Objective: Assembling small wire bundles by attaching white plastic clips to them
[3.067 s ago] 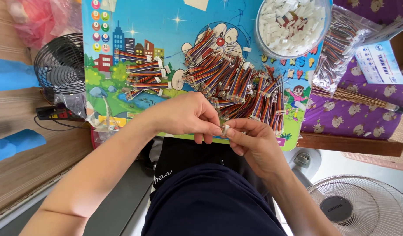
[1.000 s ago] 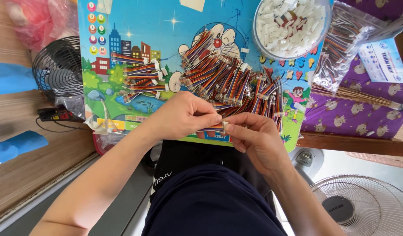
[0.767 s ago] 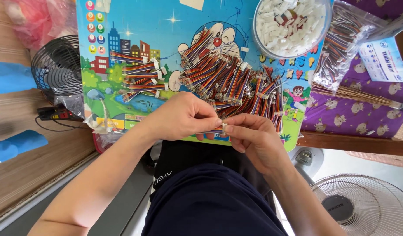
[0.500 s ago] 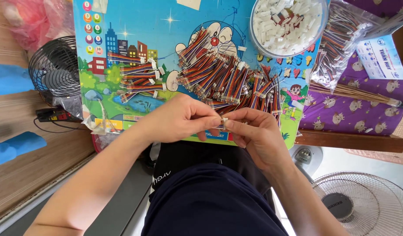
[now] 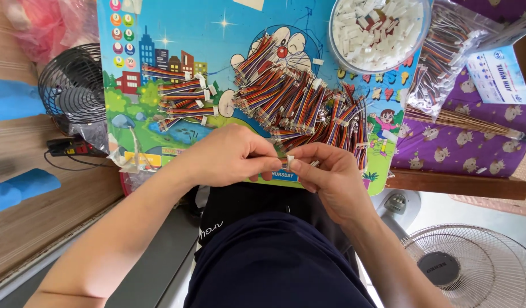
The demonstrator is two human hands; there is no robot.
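A small white connector (image 5: 289, 162) sits pinched between the fingertips of my left hand (image 5: 234, 157) and my right hand (image 5: 325, 174), just over the near edge of the cartoon board (image 5: 217, 34). Behind it, mid-board, lies a heap of rainbow wire leads (image 5: 297, 102); a bowl of white connectors (image 5: 380, 25) sits at the far right corner.

Glossy printed board (image 5: 217, 34), white plastic connectors (image 5: 377, 28) in a clear plastic bowl (image 5: 334, 48), wooden floor (image 5: 40, 211).
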